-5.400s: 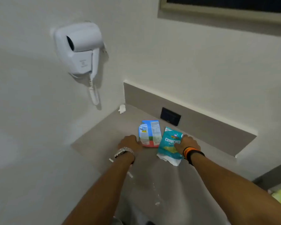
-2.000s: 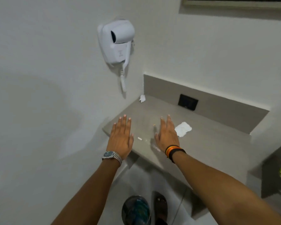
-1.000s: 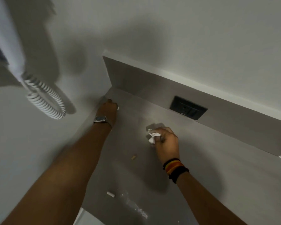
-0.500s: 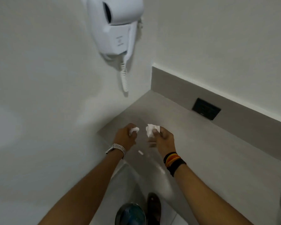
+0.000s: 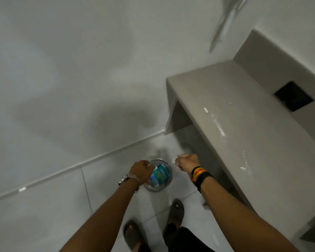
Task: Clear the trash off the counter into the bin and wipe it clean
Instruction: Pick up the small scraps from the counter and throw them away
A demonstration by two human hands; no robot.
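Two hands, left (image 5: 141, 170) and right (image 5: 187, 161), each clenched on white tissue scraps, hover over the floor bin (image 5: 168, 171) holding wrappers (image 5: 160, 176); dropping them comes next, with crumbs (image 5: 219, 125) left on the desk (image 5: 262, 142).

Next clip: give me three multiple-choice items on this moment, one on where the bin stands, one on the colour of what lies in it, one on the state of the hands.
1. Where is the bin?
A. on the counter
B. on the floor beside the counter
C. hung on the wall

2. What colour is the wrapper in the bin?
A. mainly blue-teal
B. red
C. black

3. How are the hands?
A. both flat and open
B. both closed into fists
C. one open, one closed

Key: 1 B, the bin sits on the tiles below the counter edge, near the sandals. 2 A, teal packaging shows inside the rim. 3 B, the left hand and right hand are both clenched, with white tissue showing at the right hand's fingers.
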